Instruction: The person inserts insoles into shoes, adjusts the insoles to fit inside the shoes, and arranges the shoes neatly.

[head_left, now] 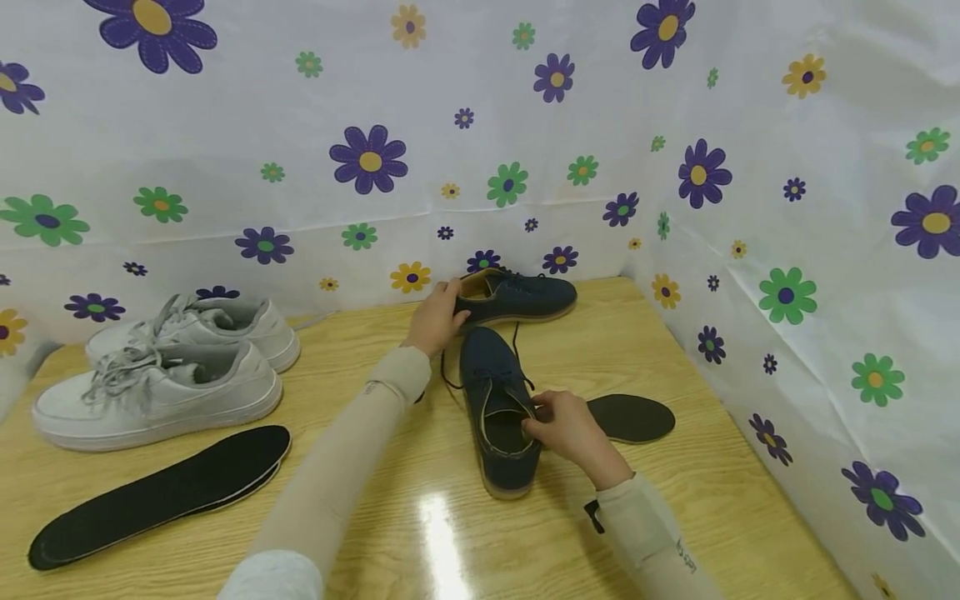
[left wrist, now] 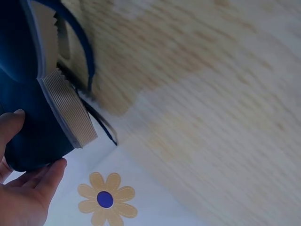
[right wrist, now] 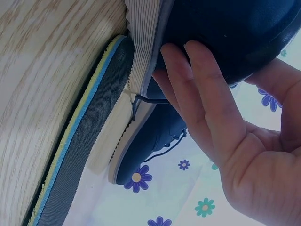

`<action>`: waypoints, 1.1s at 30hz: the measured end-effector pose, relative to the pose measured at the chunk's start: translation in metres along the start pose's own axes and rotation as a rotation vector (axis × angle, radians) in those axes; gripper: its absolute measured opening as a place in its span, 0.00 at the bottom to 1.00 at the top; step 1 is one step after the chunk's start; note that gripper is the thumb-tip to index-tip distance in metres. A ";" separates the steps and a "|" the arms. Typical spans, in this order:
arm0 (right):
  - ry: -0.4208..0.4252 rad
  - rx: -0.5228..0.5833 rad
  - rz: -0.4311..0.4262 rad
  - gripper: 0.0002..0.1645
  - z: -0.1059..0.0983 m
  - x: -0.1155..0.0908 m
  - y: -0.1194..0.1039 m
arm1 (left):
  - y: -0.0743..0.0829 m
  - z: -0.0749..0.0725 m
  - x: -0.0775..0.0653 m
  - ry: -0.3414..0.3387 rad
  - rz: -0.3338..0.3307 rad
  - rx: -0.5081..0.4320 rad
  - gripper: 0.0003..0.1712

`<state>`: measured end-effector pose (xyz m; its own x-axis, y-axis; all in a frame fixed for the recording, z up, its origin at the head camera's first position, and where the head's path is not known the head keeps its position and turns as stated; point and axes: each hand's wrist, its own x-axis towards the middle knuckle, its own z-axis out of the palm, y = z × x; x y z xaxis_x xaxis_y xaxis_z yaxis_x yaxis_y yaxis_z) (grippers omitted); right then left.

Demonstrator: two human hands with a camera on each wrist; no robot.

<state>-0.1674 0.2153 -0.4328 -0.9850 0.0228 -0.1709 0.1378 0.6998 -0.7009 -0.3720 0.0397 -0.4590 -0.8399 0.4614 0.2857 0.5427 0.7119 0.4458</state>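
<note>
Two navy lace-up shoes lie on the wooden table. Against the back cloth, the far shoe (head_left: 532, 297) points right, and my left hand (head_left: 435, 317) grips its heel. In the left wrist view, thumb and fingers take that heel (left wrist: 35, 127) from both sides. The near shoe (head_left: 486, 354) lies with its toe toward the far shoe and its heel toward me. My right hand (head_left: 572, 429) pinches the right edge of its opening, thumb at the inside. The right wrist view shows the fingers against the shoe's side (right wrist: 225, 28). A dark insole (head_left: 633, 418) lies right of the near shoe.
A pair of white sneakers (head_left: 157, 400) stands at the left, with black insoles (head_left: 165, 496) stacked in front of them. A flower-patterned cloth (head_left: 465, 158) rises behind the table (head_left: 390, 533) and along its right side. Loose shoelaces trail near the navy shoes.
</note>
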 end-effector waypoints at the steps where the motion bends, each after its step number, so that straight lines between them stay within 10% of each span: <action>1: 0.000 0.002 0.001 0.22 0.000 0.000 0.000 | 0.000 -0.001 0.000 0.009 0.008 -0.004 0.20; 33: -0.026 0.014 0.010 0.25 0.002 -0.001 -0.002 | -0.003 -0.028 -0.023 0.181 -0.042 0.062 0.15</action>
<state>-0.1662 0.2130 -0.4325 -0.9805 0.0109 -0.1962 0.1496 0.6892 -0.7090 -0.3547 0.0124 -0.4436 -0.8453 0.3320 0.4186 0.5019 0.7622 0.4089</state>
